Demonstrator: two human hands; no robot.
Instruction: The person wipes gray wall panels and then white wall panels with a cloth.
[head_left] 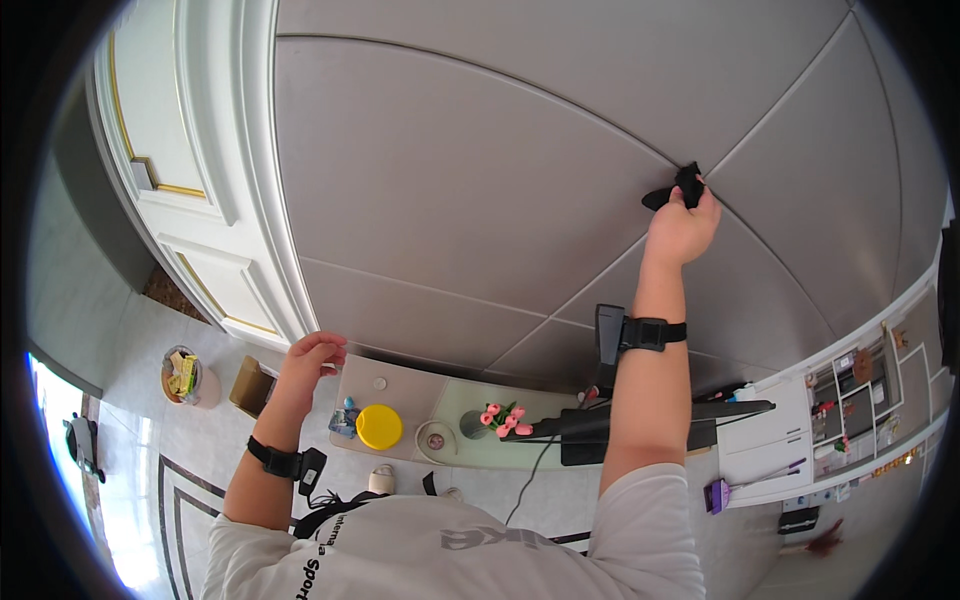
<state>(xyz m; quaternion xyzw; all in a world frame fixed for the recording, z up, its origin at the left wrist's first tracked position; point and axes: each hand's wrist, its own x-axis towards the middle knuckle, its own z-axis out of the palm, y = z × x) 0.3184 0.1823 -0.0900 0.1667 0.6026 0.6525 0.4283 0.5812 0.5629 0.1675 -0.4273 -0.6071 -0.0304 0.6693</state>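
Nearest, the white T-shirt (pixel 450 550) fills the lower edge; beyond it, a narrow console table (pixel 400 385) carries a yellow round lid (pixel 379 427) and pink flowers (pixel 505 418); the left hand (pixel 312 358) hovers beside the table's end, fingers loosely curled, holding nothing; farthest, the right hand (pixel 683 228) is raised against the grey panelled wall (pixel 450 160), fingers pinching a black cloth (pixel 680 187) pressed on a panel seam, its long axis running roughly level, its loose tip pointing left.
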